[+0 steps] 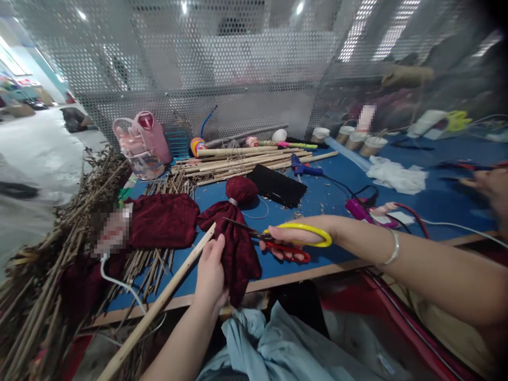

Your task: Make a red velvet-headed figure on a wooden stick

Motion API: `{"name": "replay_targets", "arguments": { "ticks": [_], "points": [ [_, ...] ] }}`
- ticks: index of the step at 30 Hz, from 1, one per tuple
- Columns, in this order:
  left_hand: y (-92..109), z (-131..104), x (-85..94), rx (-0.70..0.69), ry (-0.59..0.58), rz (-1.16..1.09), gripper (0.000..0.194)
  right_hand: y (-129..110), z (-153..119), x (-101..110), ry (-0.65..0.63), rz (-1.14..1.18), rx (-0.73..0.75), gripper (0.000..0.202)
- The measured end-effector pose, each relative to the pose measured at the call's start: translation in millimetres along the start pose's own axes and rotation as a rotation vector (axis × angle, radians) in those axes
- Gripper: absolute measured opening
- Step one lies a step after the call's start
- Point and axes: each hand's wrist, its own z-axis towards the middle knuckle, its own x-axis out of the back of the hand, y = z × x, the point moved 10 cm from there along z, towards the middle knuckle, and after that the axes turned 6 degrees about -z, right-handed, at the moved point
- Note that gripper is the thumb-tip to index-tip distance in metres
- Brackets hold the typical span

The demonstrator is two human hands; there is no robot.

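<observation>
My left hand [211, 270] is closed around a pale wooden stick [166, 296] near its upper end, beside the dark red cloth [238, 264]. That cloth is gathered into a round, stuffed head, tied at the neck with light cord, its skirt hanging over the table edge. In my right hand [286, 241] is a pair of scissors [304, 233] with a yellow and a red handle. Their blades point left, over the cloth and toward the stick's tip. A second dark red cloth [164, 219] lies flat to the left.
Dry twigs [95, 190] are heaped at the left. Wooden sticks [246, 161], a black cloth piece [278, 185] and a blue glue gun [305, 168] lie behind my hands. White crumpled material [397, 174] sits right. A co-worker's hand [494, 185] shows at the far right.
</observation>
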Motion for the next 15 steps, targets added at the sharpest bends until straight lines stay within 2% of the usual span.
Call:
{"name": "replay_targets", "arguments": {
  "ticks": [3,6,8,11,15],
  "points": [
    [-14,-4,-12.9,0.197,-0.078,-0.183,0.040,-2,-3,-3,0.001,-0.055,0.024,0.067],
    [-28,-13,-26.8,0.389,-0.202,-0.146,0.037,-3,-6,-1,0.020,-0.114,0.015,0.069],
    [-26,-13,-28.2,0.371,-0.235,-0.084,0.032,-3,-8,2,0.029,-0.144,-0.001,0.070],
    [-16,-7,-21.4,0.233,-0.187,-0.041,0.027,-2,-12,6,-0.001,-0.210,-0.023,0.066],
    [-18,-8,-16.5,0.207,-0.135,-0.010,0.023,-3,-13,8,-0.046,-0.243,-0.034,0.062]
  ]
}}
